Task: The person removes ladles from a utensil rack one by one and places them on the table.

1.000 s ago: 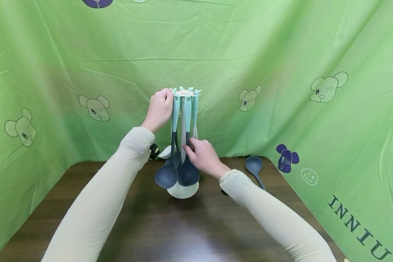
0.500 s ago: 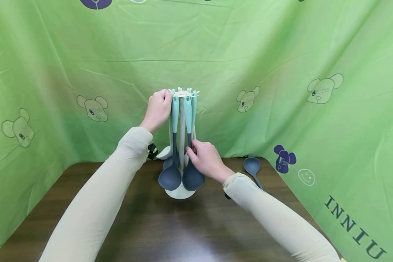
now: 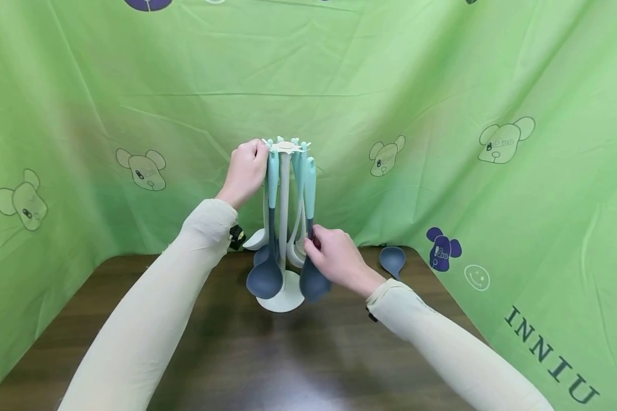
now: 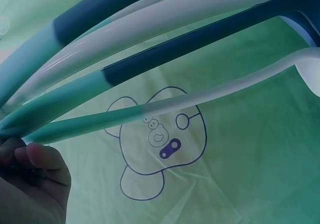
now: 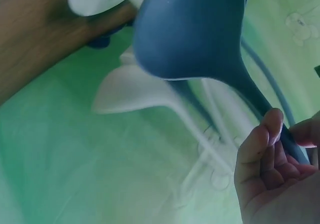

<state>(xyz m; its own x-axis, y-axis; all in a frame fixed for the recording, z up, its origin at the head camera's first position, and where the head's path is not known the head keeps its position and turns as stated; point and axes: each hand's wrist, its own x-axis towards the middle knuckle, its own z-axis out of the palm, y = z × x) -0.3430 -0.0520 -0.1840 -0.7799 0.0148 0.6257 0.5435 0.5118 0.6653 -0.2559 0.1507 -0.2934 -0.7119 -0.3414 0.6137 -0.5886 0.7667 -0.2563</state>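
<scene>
A white utensil rack (image 3: 285, 147) stands on the table with several mint-handled utensils hanging from its top. My left hand (image 3: 245, 169) grips the left edge of that top, fingers curled; the exact hold is partly hidden. My right hand (image 3: 337, 258) pinches the dark neck of a blue-grey ladle (image 3: 310, 185) between thumb and fingers. This ladle hangs bowl down at the rack's right, its handle top lower than the hooks and apart from them. In the right wrist view its bowl (image 5: 192, 31) fills the upper middle. Another blue-grey ladle (image 3: 265, 279) hangs at the front left.
White-headed utensils, one a white scoop (image 3: 257, 240), hang at the rack's back and sides. A further dark ladle (image 3: 392, 260) lies on the brown table (image 3: 226, 354) at the right rear, partly behind my right sleeve. Green printed cloth (image 3: 329, 74) encloses the table's back and sides.
My right hand has moved right with the ladle, whose handle top has left the rack's front hook. My left hand stays at the rack's top.
</scene>
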